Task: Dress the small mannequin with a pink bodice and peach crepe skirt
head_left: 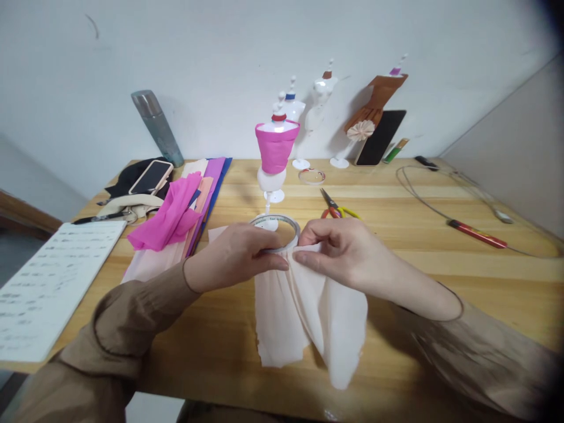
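At the near edge of the desk (211, 352), the pale crepe sheet (308, 317) is lying on the wood. Its lower end is fanning loose toward the person and its top end is bunching into pleats between both hands.

The left hand (238, 255) is pinching the gather from the left, grip closed on the sheet. Its fingertips are also touching the near rim of the tape roll (277, 226). The right hand (339, 249) is pinching the same gather from the right, grip closed, thumb and forefinger on the folds. I can't tell whether a tape strip is running under the fingers.

Handling, my read: the sheet is looking very light, soft and limp. It's tear-prone too, as the ragged lower edge is hinting. It's not slippery, but the pleats are likely wanting to spring open. The best hold is the gathered neck, pads only, with light pressure. Tugging the loose lower flaps is asking for a rip.

- **Left of the hands:** a printed white page (48, 282) is lying flat. Beyond it a stack of coloured sheets (176, 217) is sitting with a crumpled pink one on top.
- **Behind the roll:** a small dress form (274, 150) is wearing a pink wrap, with scissors (337, 208) near it on the right.
- **Further right:** a red-handled tool (478, 235) is resting beside a cable.
- **At the back:** a phone (150, 176), a steel flask (158, 126) and more dress forms (321, 97) are standing by the wall.
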Demonstrator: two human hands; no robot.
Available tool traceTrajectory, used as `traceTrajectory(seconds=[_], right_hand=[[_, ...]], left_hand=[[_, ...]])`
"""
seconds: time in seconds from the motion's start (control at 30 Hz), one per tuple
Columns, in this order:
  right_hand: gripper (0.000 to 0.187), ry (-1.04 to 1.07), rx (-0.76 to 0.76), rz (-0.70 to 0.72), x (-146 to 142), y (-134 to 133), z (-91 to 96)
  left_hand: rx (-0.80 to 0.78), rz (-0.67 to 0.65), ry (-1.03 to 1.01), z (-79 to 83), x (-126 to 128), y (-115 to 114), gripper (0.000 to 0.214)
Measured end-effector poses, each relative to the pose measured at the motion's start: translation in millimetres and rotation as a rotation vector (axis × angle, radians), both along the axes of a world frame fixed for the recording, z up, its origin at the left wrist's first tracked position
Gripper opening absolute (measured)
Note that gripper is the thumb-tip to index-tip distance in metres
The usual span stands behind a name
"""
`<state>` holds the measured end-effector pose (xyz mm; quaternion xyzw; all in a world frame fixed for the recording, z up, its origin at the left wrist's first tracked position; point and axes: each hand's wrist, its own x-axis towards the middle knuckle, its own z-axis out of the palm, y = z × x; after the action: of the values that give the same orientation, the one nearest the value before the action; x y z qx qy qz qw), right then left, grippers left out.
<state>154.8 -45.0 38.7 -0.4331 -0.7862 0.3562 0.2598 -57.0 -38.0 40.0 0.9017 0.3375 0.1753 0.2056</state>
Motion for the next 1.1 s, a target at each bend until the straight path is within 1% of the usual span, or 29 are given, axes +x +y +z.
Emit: traceTrajectory(seconds=[0.27,0.5,0.63,0.77,0.93,1.1], right_hand=[[0.016,-0.108,0.082,0.012,4.2,-3.3,5.7],[0.018,-0.068,0.088,0.073,3.5,-6.6,5.8],[0.017,-0.033,0.100,0.049,4.3,-5.5,5.2],[0.015,-0.016,0.078,0.093,3.1,-4.3,4.7],[0.015,-0.022,0.126,0.004,4.6,-2.4,3.3],[0.016,-0.008,0.134,0.006,5.3,-0.9,1.3]], left_hand=[[0.003,0.022,0.030,1.7,-0.8,-0.3,0.040],[-0.015,0.012,0.038,2.4,0.5,-0.4,0.036],[-0.003,0.000,0.023,1.4,0.6,-0.6,0.037],[0.009,-0.015,0.005,0.4,0.1,-1.1,0.038],[0.022,-0.023,-0.003,0.5,-0.2,-1.8,0.041],[0.037,-0.041,-0.001,0.0,0.1,-1.9,0.043]])
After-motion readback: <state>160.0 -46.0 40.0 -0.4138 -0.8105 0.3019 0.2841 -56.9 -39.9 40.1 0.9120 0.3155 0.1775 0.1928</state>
